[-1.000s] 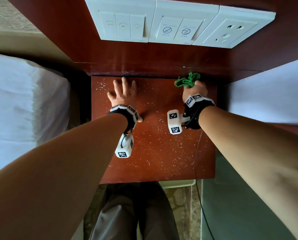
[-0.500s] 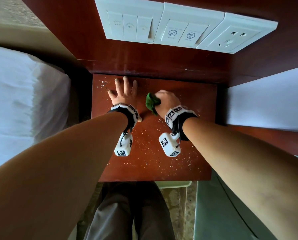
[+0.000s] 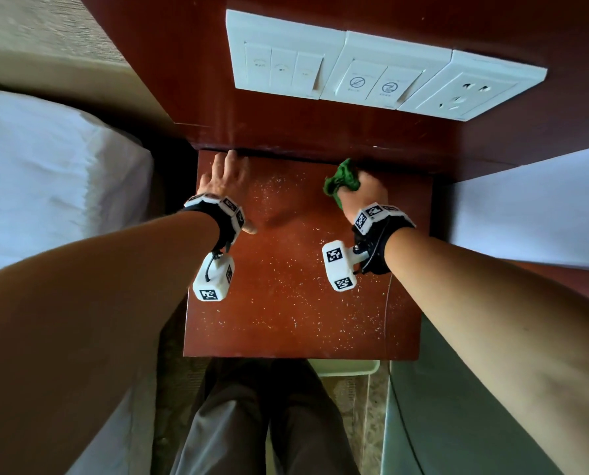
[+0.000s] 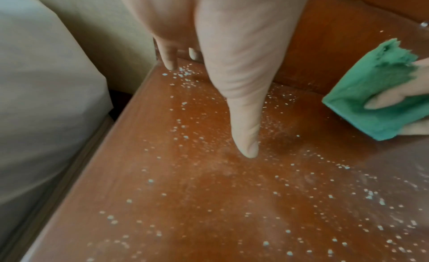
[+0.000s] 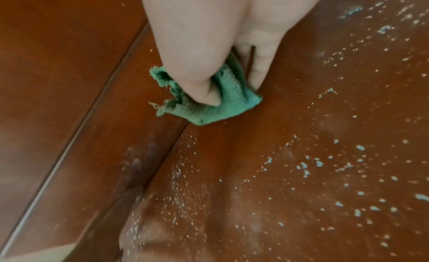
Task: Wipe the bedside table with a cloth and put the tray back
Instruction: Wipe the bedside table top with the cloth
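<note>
1. Green cloth (image 3: 341, 182): bunched, pressed on the bedside table (image 3: 296, 303) at its far edge, right of centre, against the back panel
2. Right hand (image 3: 363, 193): fingers and thumb curled round the cloth, clamped on it
3. Left hand (image 3: 225, 176): flat on the table's far left corner, fingers straight, thumb spread toward the near side; holds nothing
4. Hands well apart, both on the tabletop
5. White specks (image 3: 286, 296) scattered over most of the tabletop
6. Tray (image 3: 348, 366): pale edge showing below the table's near edge
7. Switch and socket plates (image 3: 372, 70) on the wooden panel beyond; white bedding (image 3: 46, 173) to the left
</note>
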`<state>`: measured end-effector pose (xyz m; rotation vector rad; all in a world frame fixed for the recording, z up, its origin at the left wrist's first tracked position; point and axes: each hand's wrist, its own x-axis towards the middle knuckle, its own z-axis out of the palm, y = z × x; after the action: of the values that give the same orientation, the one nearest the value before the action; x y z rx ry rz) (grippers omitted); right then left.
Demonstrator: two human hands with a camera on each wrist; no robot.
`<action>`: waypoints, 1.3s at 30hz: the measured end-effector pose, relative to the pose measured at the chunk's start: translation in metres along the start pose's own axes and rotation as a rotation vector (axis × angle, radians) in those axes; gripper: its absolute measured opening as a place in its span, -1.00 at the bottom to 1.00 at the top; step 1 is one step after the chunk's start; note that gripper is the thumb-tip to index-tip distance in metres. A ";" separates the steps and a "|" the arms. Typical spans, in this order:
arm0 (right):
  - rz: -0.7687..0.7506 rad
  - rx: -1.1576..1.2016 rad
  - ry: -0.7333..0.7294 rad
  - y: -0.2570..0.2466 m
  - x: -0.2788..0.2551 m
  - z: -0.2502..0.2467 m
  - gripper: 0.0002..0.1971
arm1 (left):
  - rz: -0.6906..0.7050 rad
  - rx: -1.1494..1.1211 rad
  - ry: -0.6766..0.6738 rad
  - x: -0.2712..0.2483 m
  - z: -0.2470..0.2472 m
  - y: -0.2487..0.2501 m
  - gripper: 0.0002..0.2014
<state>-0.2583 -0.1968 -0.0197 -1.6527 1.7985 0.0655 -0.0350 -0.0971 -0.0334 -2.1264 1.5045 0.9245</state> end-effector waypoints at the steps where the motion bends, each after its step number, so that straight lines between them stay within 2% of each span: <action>1: 0.036 0.005 0.071 0.002 0.004 0.001 -0.85 | -0.006 0.017 0.000 0.002 0.002 -0.004 0.49; 4: 0.145 0.017 0.207 0.004 0.011 0.006 -0.72 | 0.019 0.096 -0.009 0.003 0.007 -0.013 0.55; 7: 0.197 0.035 0.205 0.002 0.014 0.015 -0.70 | 0.039 0.151 0.016 0.002 0.010 -0.015 0.54; 13: 0.039 -0.022 0.203 -0.029 0.006 0.044 -0.83 | 0.017 0.174 0.023 0.002 0.011 -0.013 0.54; 18: 0.023 -0.050 0.178 -0.049 0.000 0.062 -0.81 | 0.011 0.180 0.023 -0.001 0.008 -0.010 0.54; 20: -0.051 -0.103 0.174 -0.046 -0.003 0.064 -0.82 | 0.011 0.184 0.027 -0.002 0.007 -0.009 0.53; 25: -0.381 -0.230 0.063 -0.036 -0.006 0.061 -0.82 | -0.001 0.197 0.034 -0.003 0.007 -0.007 0.55; 28: -0.506 -0.287 -0.050 -0.029 -0.012 0.057 -0.75 | -0.009 0.199 0.017 -0.004 0.006 -0.006 0.55; 32: -0.614 -0.361 -0.238 -0.013 -0.024 0.049 -0.75 | -0.009 0.186 0.027 -0.003 0.006 -0.007 0.56; 34: -0.605 -0.424 -0.344 -0.010 -0.028 0.044 -0.78 | -0.008 0.190 0.034 -0.003 0.005 -0.007 0.56; 36: -0.534 -0.421 -0.389 -0.010 -0.030 0.037 -0.83 | -0.010 0.187 0.030 -0.004 0.005 -0.006 0.56; 37: -0.468 -0.349 -0.370 -0.011 -0.029 0.034 -0.85 | -0.011 0.188 0.028 -0.004 0.005 -0.006 0.56; 39: -0.311 -0.158 -0.226 -0.011 -0.026 0.029 -0.86 | -0.010 0.199 0.029 -0.004 0.006 -0.006 0.56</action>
<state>-0.2365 -0.1632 -0.0244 -1.9348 1.3832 0.2504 -0.0323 -0.0886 -0.0347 -2.0106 1.5302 0.7107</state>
